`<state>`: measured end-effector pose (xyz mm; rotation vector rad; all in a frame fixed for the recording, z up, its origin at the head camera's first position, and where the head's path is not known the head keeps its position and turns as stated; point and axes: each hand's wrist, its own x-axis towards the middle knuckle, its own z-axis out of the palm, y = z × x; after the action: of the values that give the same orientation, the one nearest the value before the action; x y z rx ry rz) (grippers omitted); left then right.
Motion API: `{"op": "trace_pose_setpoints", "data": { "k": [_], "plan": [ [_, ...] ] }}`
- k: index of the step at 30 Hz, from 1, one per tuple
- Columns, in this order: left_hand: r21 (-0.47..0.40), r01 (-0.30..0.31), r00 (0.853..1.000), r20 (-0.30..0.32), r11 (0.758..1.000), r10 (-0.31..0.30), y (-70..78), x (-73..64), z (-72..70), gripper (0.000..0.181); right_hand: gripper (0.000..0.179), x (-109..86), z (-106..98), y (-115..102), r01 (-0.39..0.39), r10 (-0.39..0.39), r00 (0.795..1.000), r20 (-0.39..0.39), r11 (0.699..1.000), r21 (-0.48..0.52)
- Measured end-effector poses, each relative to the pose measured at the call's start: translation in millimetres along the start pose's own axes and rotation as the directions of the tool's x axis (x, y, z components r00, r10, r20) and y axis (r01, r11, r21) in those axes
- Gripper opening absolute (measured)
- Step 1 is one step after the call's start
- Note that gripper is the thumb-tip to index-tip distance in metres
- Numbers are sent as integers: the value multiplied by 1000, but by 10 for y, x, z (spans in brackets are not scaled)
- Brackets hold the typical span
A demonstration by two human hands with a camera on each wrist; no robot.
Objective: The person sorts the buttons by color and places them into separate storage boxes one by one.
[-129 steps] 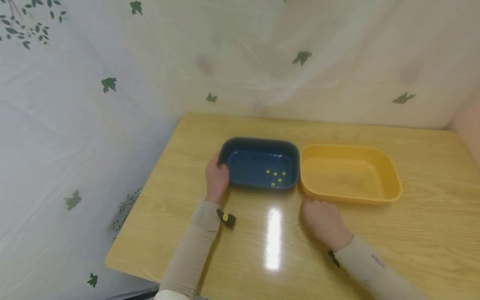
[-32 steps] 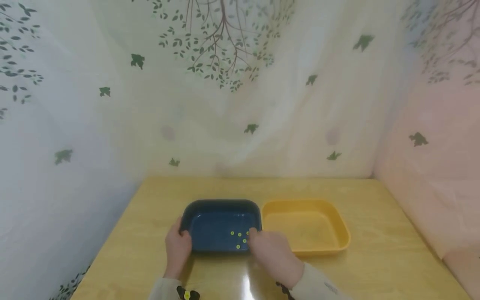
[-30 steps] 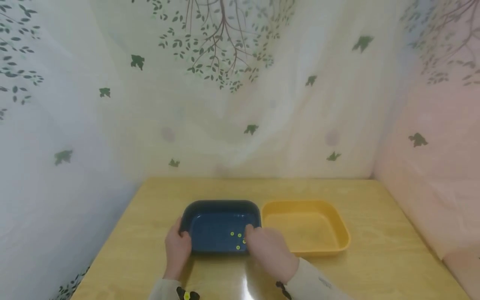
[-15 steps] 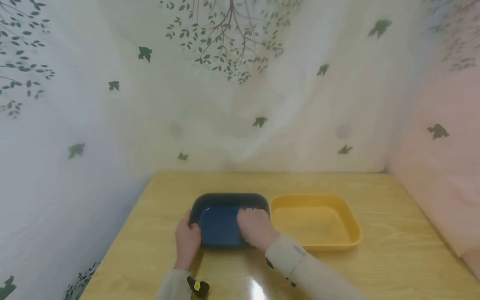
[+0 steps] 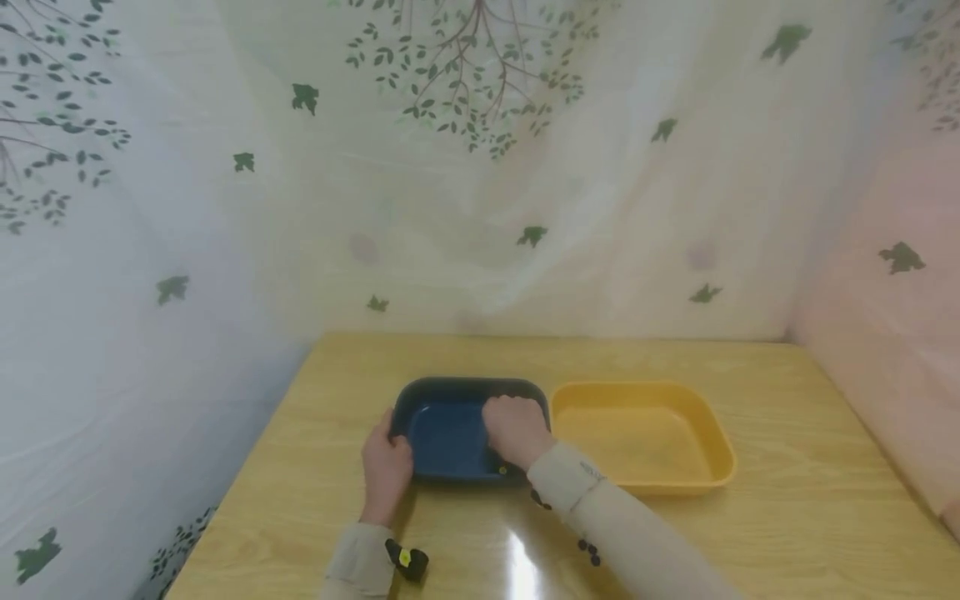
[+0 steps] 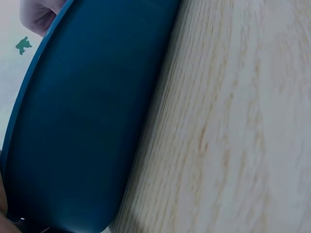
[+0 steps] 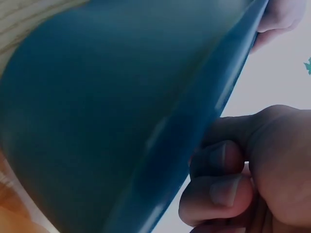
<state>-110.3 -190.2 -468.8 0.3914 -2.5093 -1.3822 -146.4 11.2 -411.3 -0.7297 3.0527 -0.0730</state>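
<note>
A deep blue rectangular tray (image 5: 442,450) stands on the wooden table, seen from outside in both wrist views. My left hand (image 5: 387,471) grips its left end, thumb over the rim. My right hand (image 5: 517,429) is inside its right half, back of the hand up. In the right wrist view, the fingers (image 7: 218,191) are curled beside the rim, and the index fingertip and thumb tip are hidden behind the tray wall. One small yellow-green round piece (image 5: 502,470) shows below the right hand. Other such pieces are hidden. I cannot tell whether the right fingers pinch one.
A yellow tray (image 5: 645,483) of similar shape stands close to the blue tray's right side, with no pieces visible in it. Under both trays is the pale wooden table (image 5: 300,517). A printed curtain (image 5: 450,275) hangs behind the table and along its sides.
My right hand has moved from the table in front of the yellow tray into the blue tray, covering most small pieces. My left hand keeps its grip. The head view has tilted up.
</note>
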Motion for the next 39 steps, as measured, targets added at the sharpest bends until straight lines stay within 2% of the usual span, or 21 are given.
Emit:
{"op": "trace_pose_setpoints", "data": {
  "k": [7,14,23,39],
  "plan": [
    [-6,9,1000,17,1000,-9,27,-1,10,56,16,56,14,28,-33,31,999,40,999,39],
    [-10,10,1000,14,1000,-9,17,-17,0,57,14,102,71,41,-35,31,997,66,998,58],
    [-15,27,999,23,1000,-27,-24,-46,2,58,25,136,105,21,-54,47,994,101,996,70],
    [-22,16,1000,5,1000,-15,2,-21,-5,56,24,163,162,52,-68,59,994,94,993,93]
  ]
}}
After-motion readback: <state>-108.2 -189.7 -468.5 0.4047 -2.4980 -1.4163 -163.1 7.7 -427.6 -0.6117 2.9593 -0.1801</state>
